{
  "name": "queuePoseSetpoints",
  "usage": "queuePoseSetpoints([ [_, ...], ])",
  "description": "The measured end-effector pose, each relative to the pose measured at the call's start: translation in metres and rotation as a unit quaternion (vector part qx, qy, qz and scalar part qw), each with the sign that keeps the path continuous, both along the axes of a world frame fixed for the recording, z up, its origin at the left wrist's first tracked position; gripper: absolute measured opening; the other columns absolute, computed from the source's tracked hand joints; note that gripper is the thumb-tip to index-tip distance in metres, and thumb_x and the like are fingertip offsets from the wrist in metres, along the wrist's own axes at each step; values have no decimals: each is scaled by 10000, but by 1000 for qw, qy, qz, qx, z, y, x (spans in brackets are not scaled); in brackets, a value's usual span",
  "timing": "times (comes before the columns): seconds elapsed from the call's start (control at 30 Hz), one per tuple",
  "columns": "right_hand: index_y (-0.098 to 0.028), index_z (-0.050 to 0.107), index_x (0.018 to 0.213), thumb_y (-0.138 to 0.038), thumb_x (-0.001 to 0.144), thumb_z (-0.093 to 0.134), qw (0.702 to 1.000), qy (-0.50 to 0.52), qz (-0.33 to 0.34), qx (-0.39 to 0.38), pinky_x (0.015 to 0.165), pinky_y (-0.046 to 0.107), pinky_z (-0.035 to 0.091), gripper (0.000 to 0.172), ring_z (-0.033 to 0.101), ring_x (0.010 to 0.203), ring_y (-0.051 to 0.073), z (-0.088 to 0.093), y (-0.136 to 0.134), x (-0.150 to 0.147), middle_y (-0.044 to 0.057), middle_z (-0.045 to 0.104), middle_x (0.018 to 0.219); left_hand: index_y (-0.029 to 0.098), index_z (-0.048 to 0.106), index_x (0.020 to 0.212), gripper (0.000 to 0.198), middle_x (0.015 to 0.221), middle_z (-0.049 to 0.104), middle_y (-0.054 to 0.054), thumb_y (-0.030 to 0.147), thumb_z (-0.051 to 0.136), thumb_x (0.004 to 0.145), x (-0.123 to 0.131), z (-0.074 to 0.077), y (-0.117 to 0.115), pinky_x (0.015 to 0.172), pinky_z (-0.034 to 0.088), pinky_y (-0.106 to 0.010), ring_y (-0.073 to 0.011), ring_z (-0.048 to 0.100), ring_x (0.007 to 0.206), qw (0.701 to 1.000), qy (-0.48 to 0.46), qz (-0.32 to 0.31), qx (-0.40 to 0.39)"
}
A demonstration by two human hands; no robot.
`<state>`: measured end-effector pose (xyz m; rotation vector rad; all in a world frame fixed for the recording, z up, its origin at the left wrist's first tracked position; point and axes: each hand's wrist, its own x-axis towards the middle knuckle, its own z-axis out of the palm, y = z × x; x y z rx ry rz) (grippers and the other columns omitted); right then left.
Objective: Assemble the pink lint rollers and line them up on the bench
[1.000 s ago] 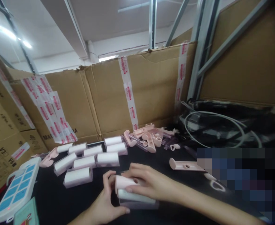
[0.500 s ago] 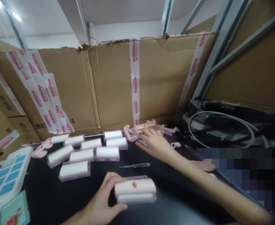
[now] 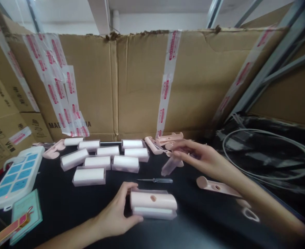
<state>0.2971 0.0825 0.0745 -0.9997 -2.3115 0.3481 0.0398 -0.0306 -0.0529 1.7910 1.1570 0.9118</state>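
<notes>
My left hand [image 3: 118, 214] grips the left end of a pink roller cover with a white roll under it in a clear case [image 3: 154, 205], resting on the black table [image 3: 64, 211]. My right hand [image 3: 201, 156] hovers over the table's middle, fingers pinched on a small clear tube-like part [image 3: 170, 166] that hangs tilted from them. A thin screwdriver [image 3: 156, 180] lies between the two hands. Just behind my right hand sits a pile of pink handle parts [image 3: 165, 140]. A single pink handle [image 3: 216, 186] lies under my right forearm.
Several white rolls in clear cases [image 3: 105, 160] lie in rows at the left middle. A white and blue power strip [image 3: 14, 178] and a teal card [image 3: 26, 216] sit at the left edge. Cardboard walls [image 3: 131, 83] close the back; black bags with a white cable [image 3: 269, 152] fill the right.
My right hand left the cover, reached to the pink pile at the back, and has now come back toward me holding a small clear part. My left hand stayed on the cased roll.
</notes>
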Motion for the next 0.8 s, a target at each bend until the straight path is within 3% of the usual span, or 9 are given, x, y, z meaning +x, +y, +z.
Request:
queuePoseSetpoints([
  [0.13,-231,636,962,-381,863,540,992,0,103,-69,768,266,481,204,633,848,164,5,-43,-21,7,687,921,233,335,1235,645,1246,454,-79,165,670,688,-1,3,0,1028,340,-365,-221,460,1167,1000,9,2,18],
  [0.23,-215,630,983,-351,868,544,988,-20,132,-81,758,233,481,197,632,841,141,4,-56,-32,-1,685,928,224,346,1225,630,1239,460,-83,169,671,688,-1,3,-2,1029,343,-368,-225,463,1165,1000,11,3,24],
  [0.57,-187,634,923,-333,865,549,990,-63,129,-12,670,211,454,179,617,728,118,11,-56,-40,-2,670,804,219,366,1203,628,1220,460,-83,162,685,665,0,3,-2,1040,335,-388,-228,457,1170,999,19,7,42],
  [0.7,-179,636,815,-325,836,577,990,-74,105,58,580,220,421,159,590,631,129,5,-61,-50,10,636,683,224,362,1213,662,1197,481,-80,138,693,646,2,2,-4,1028,345,-408,-239,471,1153,999,6,31,32],
  [0.8,-174,641,803,-318,834,581,984,-67,134,96,558,215,403,159,572,592,120,3,-64,-57,11,630,652,214,368,1220,678,1202,489,-88,132,706,638,2,2,-4,1035,333,-417,-250,475,1151,999,-3,26,26],
])
